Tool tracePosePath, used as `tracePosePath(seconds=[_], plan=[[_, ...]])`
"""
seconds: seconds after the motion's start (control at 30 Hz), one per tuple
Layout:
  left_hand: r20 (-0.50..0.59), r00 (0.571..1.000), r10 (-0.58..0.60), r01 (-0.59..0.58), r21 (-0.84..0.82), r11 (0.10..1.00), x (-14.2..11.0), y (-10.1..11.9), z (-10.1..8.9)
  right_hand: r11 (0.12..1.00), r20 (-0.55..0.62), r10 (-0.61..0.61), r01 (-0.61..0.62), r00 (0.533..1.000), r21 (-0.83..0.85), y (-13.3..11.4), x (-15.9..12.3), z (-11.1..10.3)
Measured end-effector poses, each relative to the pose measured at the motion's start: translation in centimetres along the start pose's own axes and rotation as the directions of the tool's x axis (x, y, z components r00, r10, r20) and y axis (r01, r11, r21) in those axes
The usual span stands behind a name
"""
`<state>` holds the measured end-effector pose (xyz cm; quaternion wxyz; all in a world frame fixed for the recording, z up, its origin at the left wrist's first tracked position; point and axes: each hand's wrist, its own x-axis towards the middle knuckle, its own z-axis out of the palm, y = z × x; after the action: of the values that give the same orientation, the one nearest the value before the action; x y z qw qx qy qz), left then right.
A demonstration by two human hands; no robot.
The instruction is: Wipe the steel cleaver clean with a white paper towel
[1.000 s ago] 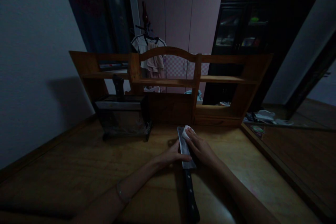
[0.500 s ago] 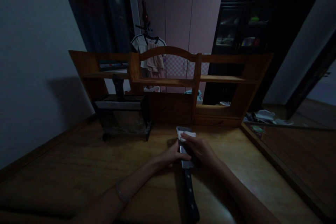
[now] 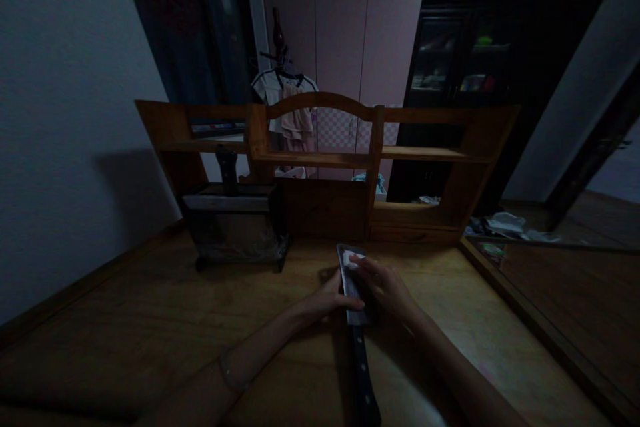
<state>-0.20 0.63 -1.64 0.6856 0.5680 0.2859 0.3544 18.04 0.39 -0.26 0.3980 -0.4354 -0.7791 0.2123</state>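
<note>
A kitchen knife with a broad blade and a black riveted handle points away from me over the wooden tabletop. My left hand is closed on the blade from the left, thumb across its face and the other fingers hidden beneath. From the right, my right hand pinches a white tissue or cloth against the blade near its far end. Nobody holds the handle, which extends toward me.
A black knife block with another black-handled knife in it stands at the left. Behind it runs a wooden desk shelf. A raised wooden edge borders the tabletop on the right.
My right hand and the white tissue have shifted slightly on the blade, and the tissue looks more bunched under the fingers. My left hand keeps its hold.
</note>
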Motion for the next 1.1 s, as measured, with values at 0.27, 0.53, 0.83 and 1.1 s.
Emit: tracePosePath(seconds=[0.27,0.53,0.83,1.1], plan=[[0.033,0.998,-0.047,0.05,-0.108,0.993,-0.1,0.2,0.1,0.911,0.233,-0.024,-0.074,0.972,0.405,-2.8,0.5,-1.1],[0.047,0.999,-0.017,0.026,-0.186,0.982,-0.3,0.7,0.0,0.91,0.034,0.141,-0.143,0.989,0.388,-1.8,0.8,-2.1],[0.054,0.998,-0.03,0.036,-0.115,0.993,-0.4,0.1,-0.2,0.949,-0.095,0.094,-0.061,0.991,0.309,-2.0,0.1,-0.5],[0.081,0.995,-0.049,0.058,-0.112,0.992,0.0,-0.4,-0.6,0.906,0.012,0.048,-0.048,0.999,0.42,-3.0,0.1,0.2]])
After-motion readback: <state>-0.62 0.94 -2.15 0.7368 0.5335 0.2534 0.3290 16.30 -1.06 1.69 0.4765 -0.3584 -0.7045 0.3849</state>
